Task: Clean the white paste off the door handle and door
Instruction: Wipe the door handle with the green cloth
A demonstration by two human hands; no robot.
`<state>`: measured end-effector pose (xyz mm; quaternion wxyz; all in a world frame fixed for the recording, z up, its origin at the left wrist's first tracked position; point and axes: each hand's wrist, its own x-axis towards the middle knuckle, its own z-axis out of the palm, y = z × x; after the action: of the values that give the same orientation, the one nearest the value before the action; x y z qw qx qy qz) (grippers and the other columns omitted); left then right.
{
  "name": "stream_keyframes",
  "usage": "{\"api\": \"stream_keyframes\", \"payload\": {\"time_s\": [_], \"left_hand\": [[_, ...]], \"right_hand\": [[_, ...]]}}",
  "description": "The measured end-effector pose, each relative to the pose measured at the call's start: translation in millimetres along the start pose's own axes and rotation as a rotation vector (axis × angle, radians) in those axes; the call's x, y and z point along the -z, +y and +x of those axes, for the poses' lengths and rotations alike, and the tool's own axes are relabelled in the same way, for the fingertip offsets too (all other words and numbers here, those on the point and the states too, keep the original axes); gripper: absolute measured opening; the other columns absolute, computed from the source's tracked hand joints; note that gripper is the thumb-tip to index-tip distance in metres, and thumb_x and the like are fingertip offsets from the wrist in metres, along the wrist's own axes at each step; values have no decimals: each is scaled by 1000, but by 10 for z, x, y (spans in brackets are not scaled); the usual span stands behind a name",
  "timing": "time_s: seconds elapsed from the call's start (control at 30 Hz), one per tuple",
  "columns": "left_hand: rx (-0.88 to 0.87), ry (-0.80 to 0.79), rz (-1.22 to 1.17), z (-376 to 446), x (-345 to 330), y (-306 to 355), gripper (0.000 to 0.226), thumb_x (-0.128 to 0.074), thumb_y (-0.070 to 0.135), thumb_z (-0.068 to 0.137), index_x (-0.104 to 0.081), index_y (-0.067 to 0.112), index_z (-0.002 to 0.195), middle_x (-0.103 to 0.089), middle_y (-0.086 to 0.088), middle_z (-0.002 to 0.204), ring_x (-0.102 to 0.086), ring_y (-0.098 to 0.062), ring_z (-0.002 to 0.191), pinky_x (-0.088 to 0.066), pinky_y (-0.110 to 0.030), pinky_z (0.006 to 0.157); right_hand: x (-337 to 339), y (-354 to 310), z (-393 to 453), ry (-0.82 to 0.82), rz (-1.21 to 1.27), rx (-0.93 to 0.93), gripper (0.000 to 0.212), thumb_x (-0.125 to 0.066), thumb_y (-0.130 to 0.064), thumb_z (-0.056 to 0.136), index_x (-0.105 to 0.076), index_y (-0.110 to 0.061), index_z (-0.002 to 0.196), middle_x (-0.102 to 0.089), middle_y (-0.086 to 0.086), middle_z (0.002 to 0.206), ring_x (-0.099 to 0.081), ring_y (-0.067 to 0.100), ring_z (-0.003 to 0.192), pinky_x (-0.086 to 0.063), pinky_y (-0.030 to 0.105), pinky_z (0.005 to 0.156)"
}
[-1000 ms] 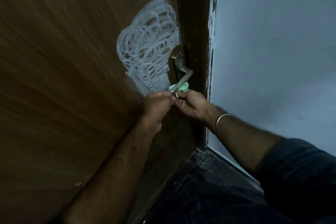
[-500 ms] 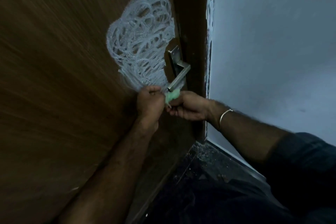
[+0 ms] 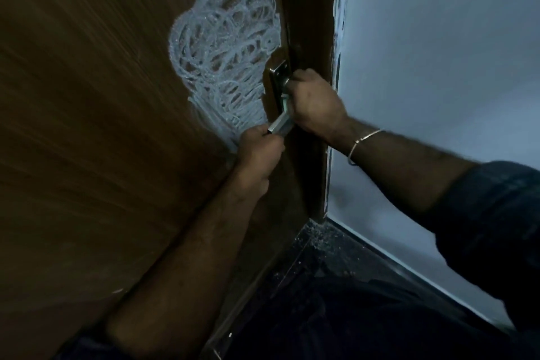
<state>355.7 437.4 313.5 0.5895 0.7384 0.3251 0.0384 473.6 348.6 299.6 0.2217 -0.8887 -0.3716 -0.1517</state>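
Head view: a brown wooden door (image 3: pixel 87 126) fills the left of the scene, and a broad patch of white paste (image 3: pixel 225 52), drawn in looping scribbles, covers the door just left of the metal door handle (image 3: pixel 280 96). The handle's plate sits near the door's right edge, and its lever runs down and to the left, ending at the lower right rim of the paste patch.

The left hand (image 3: pixel 257 152) comes up from the bottom of the scene along the door face. Its grip is curled closed around the free end of the lever, with the fingers pinching the metal tip; the lever end shows just above the knuckles. The lowest strokes of paste lie just left of this hand and touch its far side.

The right hand (image 3: pixel 315 102) reaches in from the right and is curled tight against the handle near the plate. A sliver of pale green cloth (image 3: pixel 285 102) shows between its fingers and the lever, so its grip holds the cloth pressed on the handle. The rest of the cloth is hidden inside the hand. A thin metal bangle (image 3: pixel 362 140) circles the right wrist, and a dark sleeve (image 3: pixel 491 228) covers the forearm farther right.

Right of the door frame (image 3: pixel 309 23) stands a pale wall (image 3: pixel 438 52). The floor (image 3: pixel 336 257) below is dark, with light specks near the frame's foot.
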Motion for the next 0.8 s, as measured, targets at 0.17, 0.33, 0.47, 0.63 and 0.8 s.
{"api": "stream_keyframes", "payload": {"time_s": [0.17, 0.33, 0.47, 0.63, 0.8], "left_hand": [[4, -14, -57, 18, 31, -8, 25, -53, 4, 96, -62, 21, 80, -63, -3, 79, -58, -19, 79, -44, -30, 67], [27, -14, -80, 33, 31, -34, 26, -54, 0, 94, -63, 21, 81, -61, -2, 78, -60, -20, 82, -47, -29, 67], [37, 5, -103, 71, 17, -38, 20, -56, 4, 95, -65, 22, 94, -68, -4, 92, -67, -21, 93, -51, -30, 75], [61, 23, -92, 81, 6, -38, 23, -57, 6, 93, -61, 28, 92, -71, -7, 106, -69, -24, 103, -56, -37, 90], [45, -5, -88, 101, 34, -70, 18, -56, 9, 95, -65, 25, 98, -72, -8, 103, -69, -22, 97, -54, -32, 77]], "right_hand": [[57, 45, -55, -4, -105, 28, 33, -43, -26, 95, -66, -7, 109, -66, 14, 108, -59, 29, 94, -50, 39, 86], [64, -66, 94, -50, -32, -149, 21, -55, -7, 89, -66, 1, 104, -63, 17, 106, -58, 32, 98, -49, 36, 87], [184, -131, 179, -58, -13, -152, 22, -66, -11, 84, -68, 0, 103, -66, 17, 106, -62, 33, 95, -51, 36, 80], [219, -272, 256, -106, -54, -229, 34, -68, -16, 84, -64, -3, 115, -63, 18, 115, -61, 36, 106, -53, 40, 82], [376, -242, 427, -280, -117, -237, 41, -68, -20, 85, -59, -5, 122, -59, 21, 124, -61, 42, 111, -53, 44, 85]]}}
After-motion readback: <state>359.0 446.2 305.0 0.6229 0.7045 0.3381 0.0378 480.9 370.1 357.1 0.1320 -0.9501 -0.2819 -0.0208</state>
